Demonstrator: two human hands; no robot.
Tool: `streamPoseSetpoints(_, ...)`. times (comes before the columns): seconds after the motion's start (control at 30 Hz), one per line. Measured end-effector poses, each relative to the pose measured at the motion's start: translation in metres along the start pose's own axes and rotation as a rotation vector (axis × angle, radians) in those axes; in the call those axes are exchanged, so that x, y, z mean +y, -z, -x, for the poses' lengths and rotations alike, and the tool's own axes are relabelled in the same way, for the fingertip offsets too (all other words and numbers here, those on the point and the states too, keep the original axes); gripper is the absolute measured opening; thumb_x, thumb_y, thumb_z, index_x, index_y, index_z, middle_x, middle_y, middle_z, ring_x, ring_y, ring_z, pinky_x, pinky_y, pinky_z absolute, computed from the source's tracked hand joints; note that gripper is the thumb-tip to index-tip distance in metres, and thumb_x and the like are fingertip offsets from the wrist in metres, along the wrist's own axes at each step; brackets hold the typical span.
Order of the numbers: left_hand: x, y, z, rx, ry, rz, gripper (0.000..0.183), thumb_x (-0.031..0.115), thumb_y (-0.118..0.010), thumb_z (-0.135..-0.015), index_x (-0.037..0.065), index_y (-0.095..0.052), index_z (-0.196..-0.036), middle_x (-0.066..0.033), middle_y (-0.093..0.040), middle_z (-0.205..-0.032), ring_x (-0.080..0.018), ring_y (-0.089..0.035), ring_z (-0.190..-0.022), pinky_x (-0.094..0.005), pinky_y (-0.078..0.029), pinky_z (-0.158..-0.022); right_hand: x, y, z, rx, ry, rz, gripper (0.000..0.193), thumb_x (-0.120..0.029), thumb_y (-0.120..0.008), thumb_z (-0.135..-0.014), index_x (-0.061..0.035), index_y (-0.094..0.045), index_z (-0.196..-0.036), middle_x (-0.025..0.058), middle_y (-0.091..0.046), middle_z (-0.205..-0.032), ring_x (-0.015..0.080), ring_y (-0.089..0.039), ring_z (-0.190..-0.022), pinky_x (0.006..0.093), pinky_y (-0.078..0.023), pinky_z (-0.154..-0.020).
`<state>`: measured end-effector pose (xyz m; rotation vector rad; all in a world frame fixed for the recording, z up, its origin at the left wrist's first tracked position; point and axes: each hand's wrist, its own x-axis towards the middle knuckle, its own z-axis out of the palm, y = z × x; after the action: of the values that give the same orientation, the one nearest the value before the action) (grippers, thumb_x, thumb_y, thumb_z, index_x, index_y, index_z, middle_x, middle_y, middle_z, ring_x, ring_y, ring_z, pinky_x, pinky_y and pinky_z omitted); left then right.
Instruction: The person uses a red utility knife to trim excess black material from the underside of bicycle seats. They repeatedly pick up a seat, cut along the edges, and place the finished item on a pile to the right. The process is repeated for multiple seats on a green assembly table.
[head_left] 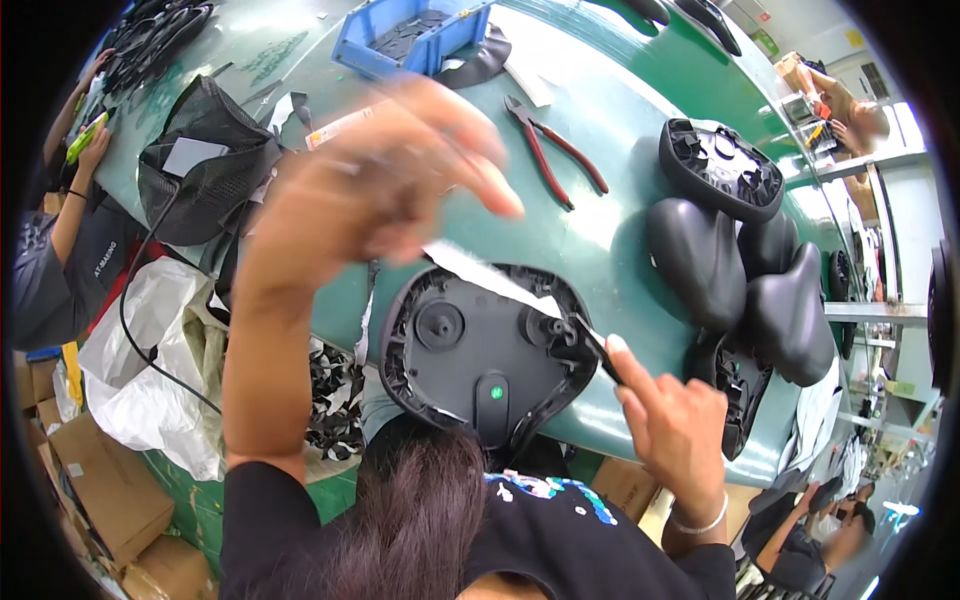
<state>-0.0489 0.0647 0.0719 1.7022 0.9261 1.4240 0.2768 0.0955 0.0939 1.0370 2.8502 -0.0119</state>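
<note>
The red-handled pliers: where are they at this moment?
In the head view, the red-handled pliers lie on the green tabletop, upper centre, right of the person's blurred left hand and left of the black seats.

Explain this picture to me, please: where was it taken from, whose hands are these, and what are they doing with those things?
There's no machine here, just a person's two bare hands. A wide fisheye camera worn on their head looks down, so straight edges bend toward the rim.

The right hand holds a thin dark tool in its fingers, near the rim of an upturned black shell. The left hand is blurred, close to the end of a pale strip; I can't tell whether it grips it.

On the green table lie red-handled cutters, a blue bin and, to the right, smooth black saddle-shaped pieces.
</note>
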Motion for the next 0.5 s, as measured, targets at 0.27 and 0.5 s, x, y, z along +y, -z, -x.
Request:
streamPoseSetpoints(0.27,-0.027,-0.067,-0.045,0.39,0.673,0.415,0.024,0.025,-0.06,-0.09,0.004,-0.059,-0.078,-0.0036,-0.064,-0.078,-0.0138,-0.058,-0.069,-0.0235,-0.043,-0.071,0.018,-0.018,-0.003,0.064,0.039,-0.059,0.052,-0.022,-0.065,-0.083,-0.0221,-0.053,-0.133,0.005,-0.049,-0.054,0.0242,-0.048,-0.043,0.0368,-0.037,-0.045)
streamPoseSetpoints(0.5,-0.053,-0.037,-0.017,0.948,-0.013,0.809,0.02,0.022,-0.055,-0.094,0.007,-0.055,-0.081,-0.0013,-0.051,-0.075,-0.0141,-0.052,-0.08,-0.032,-0.042,-0.08,-0.034,-0.041,0.047,0.015,-0.632,-1.076,0.053,-0.011,-0.062,-0.088,-0.0096,-0.046,-0.138,0.0176,-0.067,-0.08,0.0285,-0.062,-0.057,0.0338,-0.047,-0.055)
